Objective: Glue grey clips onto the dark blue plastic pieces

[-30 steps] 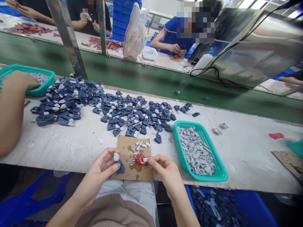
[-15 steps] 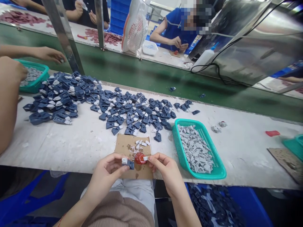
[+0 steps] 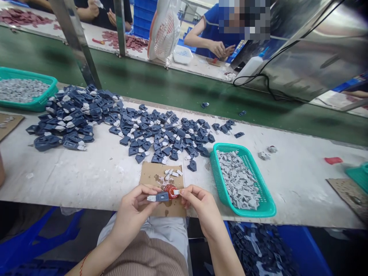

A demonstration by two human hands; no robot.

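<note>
My left hand [image 3: 137,207] pinches a dark blue part with a light grey end [image 3: 161,196], held level over the left side of a cardboard piece [image 3: 146,174]. Between the fingertips of my right hand [image 3: 198,201] is a small light grey piece [image 3: 176,192], at the right edge of a round red dish [image 3: 170,188]. The dish sits on the wet, stained cardboard. Several loose grey pieces [image 3: 173,174] lie behind the dish. Right of my hands stands a green basket [image 3: 214,168] full of grey pieces.
A heap of dark blue parts [image 3: 77,111] spreads across the table behind the cardboard. Another green basket [image 3: 43,103] stands far left. Beyond lies a green belt [image 3: 138,86] with two blue parts. Across it, a person in blue [image 3: 212,30] works. A blue bin [image 3: 299,245] is below right.
The blue part in my left hand has turned lengthwise and shifted slightly right. The neighbouring person's hands at the left have withdrawn from the basket. Two parts on the belt have moved slightly left.
</note>
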